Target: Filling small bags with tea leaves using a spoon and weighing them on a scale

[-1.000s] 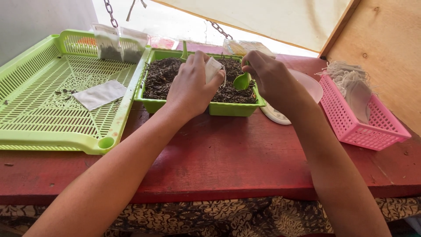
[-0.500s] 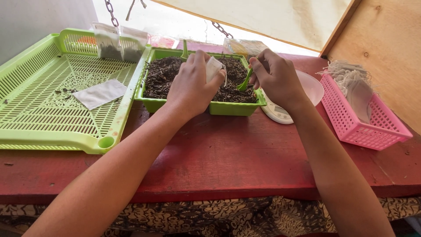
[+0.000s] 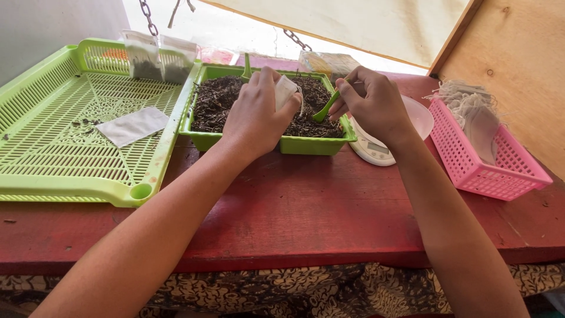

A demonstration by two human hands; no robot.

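Green plastic marks most of this scene: a small green spoon is pinched in the right hand, its bowl dipped toward the dark loose leaves in the green tub. The left hand has its fingers closed round a small white paper pouch, held just above the leaves. Judging by this, the filling step is under way; tipping the spoon into the pouch mouth would need that mouth held open and steady. Filled pouches stand in the green tray, a flat one lies there, and a pink basket and white scale sit on the red counter
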